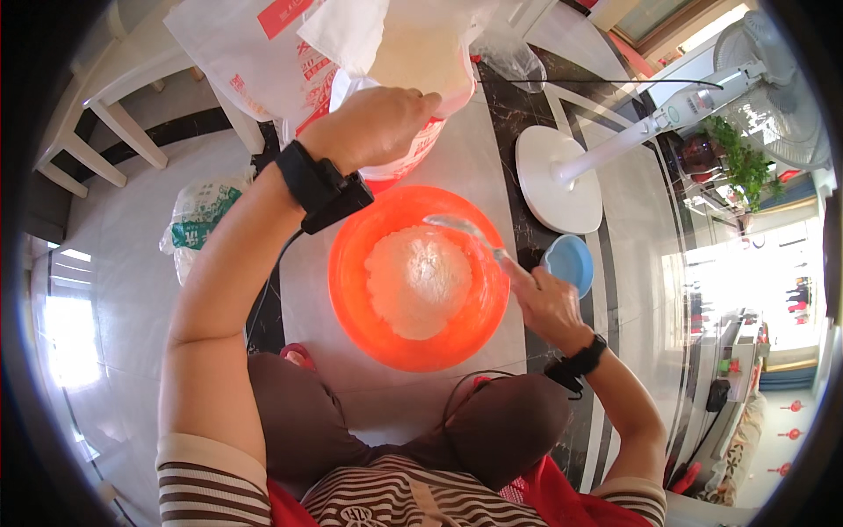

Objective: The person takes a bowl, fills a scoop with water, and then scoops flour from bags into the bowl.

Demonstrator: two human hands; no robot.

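Note:
A large metal spoon (461, 227) is in my right hand (552, 308), its bowl tipped over the right inner side of an orange plastic basin (349, 303). White flour-like powder (418, 283) lies heaped in the middle of that basin. Beyond the basin, my left hand (388, 122) has its fingers curled on the near edge of a white sack with red print (411, 155). The sack's mouth gapes upward, and pale powder (421, 56) shows inside. My left hand hides part of the sack's edge.
A light blue plastic bowl (571, 263) sits right of the basin, by the round base of a white standing fan (550, 188). On the left are a white chair (125, 132) and a plastic bag with green print (197, 214). A black cable (267, 290) trails from my left wrist.

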